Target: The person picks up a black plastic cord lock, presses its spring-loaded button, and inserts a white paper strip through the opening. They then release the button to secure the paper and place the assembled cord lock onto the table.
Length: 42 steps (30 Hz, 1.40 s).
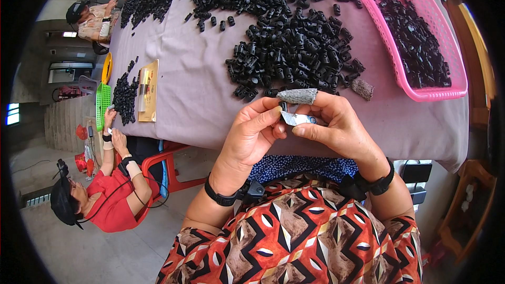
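Note:
Close over the near table edge, my two hands meet at the fingertips. My left hand point(255, 129) pinches a small black plastic barrel piece point(284, 106), mostly hidden by fingers. In my right hand point(336, 123) a small white and blue strip point(298, 119) is held by the thumb, its pointed end reaching the left fingertips. A grey knitted finger sleeve point(297, 95) covers a right fingertip. Just beyond lies a big heap of black plastic barrel pieces point(294, 47), and beside it another grey knitted sleeve point(362, 89).
A pink basket point(428, 93) of black pieces stands at the right. On the mauve cloth point(194, 73), a tan card point(149, 92) lies near a smaller heap point(124, 97) and a green basket point(103, 106). Two co-workers sit along the left side, one in red point(113, 202).

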Available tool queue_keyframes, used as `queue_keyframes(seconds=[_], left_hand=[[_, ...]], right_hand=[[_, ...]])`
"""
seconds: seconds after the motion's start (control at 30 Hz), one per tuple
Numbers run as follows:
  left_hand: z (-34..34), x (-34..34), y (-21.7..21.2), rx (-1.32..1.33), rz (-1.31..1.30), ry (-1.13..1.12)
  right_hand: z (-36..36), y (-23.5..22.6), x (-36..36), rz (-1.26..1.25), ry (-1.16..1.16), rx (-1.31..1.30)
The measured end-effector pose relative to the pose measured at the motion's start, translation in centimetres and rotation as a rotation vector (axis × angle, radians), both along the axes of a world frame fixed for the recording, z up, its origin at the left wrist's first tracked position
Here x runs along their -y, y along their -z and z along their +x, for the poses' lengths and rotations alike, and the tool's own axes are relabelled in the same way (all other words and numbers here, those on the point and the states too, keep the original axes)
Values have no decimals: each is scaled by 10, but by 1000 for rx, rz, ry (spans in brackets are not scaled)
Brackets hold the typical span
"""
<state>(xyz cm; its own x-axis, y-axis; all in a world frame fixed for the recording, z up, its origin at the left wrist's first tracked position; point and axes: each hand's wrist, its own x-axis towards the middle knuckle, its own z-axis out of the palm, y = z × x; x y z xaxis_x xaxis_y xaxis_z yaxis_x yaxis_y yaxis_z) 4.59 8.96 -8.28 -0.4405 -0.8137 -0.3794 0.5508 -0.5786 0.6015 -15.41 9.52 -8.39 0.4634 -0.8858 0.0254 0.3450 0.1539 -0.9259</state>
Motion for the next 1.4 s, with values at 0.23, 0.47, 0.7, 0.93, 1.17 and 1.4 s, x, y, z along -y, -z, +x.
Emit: queue_keyframes(seconds=[0.23, 0.47, 0.7, 0.93, 1.17, 1.4], left_hand=[[1, -1, 2, -2, -17, 10], [-1, -2, 1, 20, -35, 55], [2, 1, 1, 22, -17, 2], [3, 0, 3, 15, -27, 34], [-3, -3, 0, -31, 1, 5], [0, -1, 1, 1, -34, 2]], right_hand=[[-1, -2, 1, 24, -17, -1], [0, 7, 3, 68, 32, 35], [-1, 0, 3, -6, -21, 10], [-3, -3, 2, 32, -31, 9], [-1, 5, 2, 57, 20, 10], [-1, 0, 1, -1, -34, 23]])
